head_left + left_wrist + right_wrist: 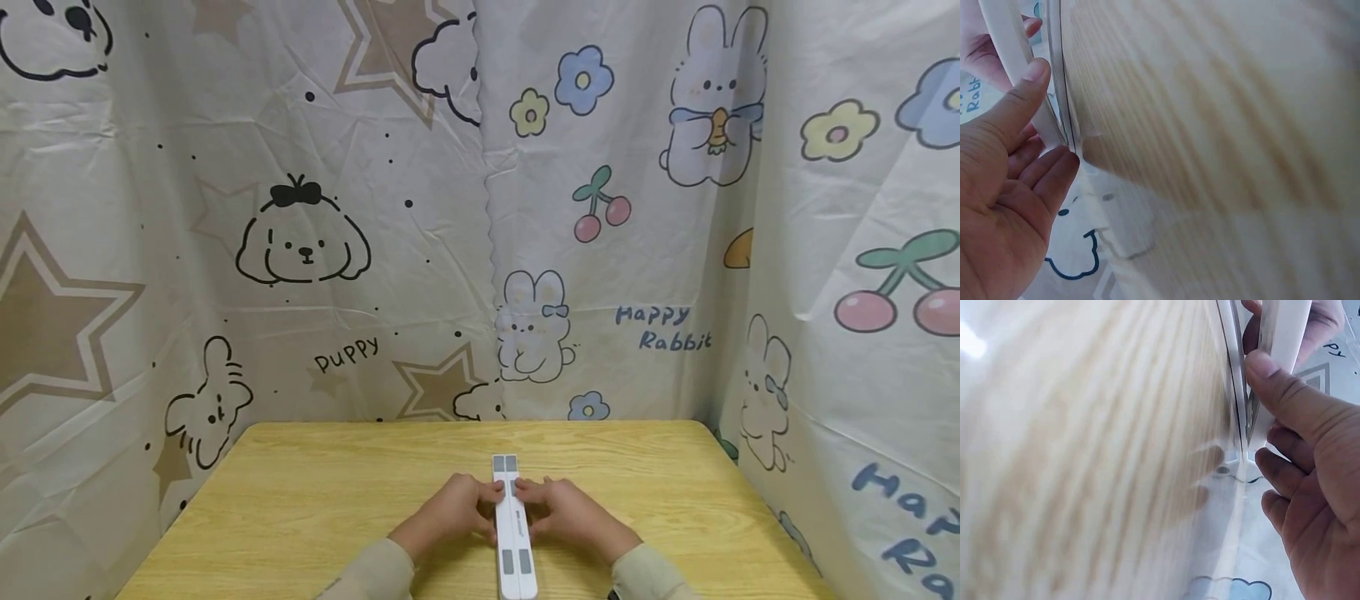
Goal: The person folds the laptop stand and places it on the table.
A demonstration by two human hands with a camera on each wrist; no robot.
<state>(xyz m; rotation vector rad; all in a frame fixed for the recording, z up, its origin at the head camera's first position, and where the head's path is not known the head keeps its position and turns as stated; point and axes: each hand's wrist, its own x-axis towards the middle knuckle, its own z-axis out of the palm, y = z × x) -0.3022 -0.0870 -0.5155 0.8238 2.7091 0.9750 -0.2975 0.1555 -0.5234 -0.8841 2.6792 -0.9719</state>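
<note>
A white folded laptop stand point(506, 527), two long narrow halves side by side with grey pads near both ends, lies lengthwise over the table, pointing away from me. My left hand point(459, 505) grips its left edge and my right hand point(561, 510) its right edge, thumbs toward the top. In the left wrist view the thumb point(1034, 74) presses the side of the white bar, other fingers curled lower down. From the right wrist, the bar point(1288, 337) slants away from a thin pale strip point(1230, 344) nearer the tabletop, the gap narrowing to a wedge.
The wood-grain table point(322, 492) has a glossy surface. Hanging cloth point(420, 275) printed with puppies, rabbits, stars and cherries closes off the back and both sides, close to the table's edges. Beige sleeves point(375, 571) cover my forearms.
</note>
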